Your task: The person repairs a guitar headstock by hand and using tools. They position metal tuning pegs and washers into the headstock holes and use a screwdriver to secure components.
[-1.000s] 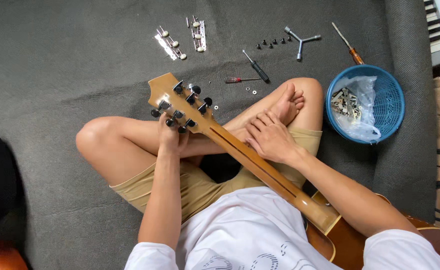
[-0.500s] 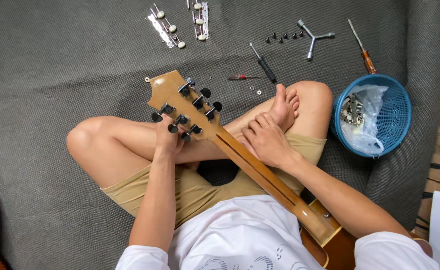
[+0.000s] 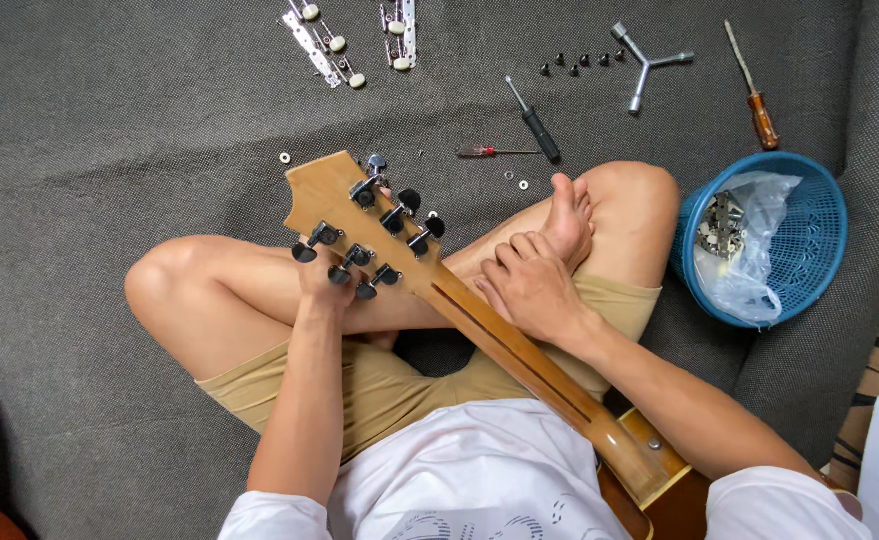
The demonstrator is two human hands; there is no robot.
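Grey carpet [image 3: 110, 150], hands on guitar [image 3: 480, 320]

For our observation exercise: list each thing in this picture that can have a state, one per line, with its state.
Guitar: face down across the lap, tuners fitted.
Left hand: grip closed under the headstock.
Right hand: resting flat on the neck.
Blue basket: upright, holding a plastic bag.
Old tuner strips: detached, on the mat.
Screwdrivers: lying unused.

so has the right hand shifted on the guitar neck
No: the right hand lies on the guitar neck right beside the foot, as it did earlier.
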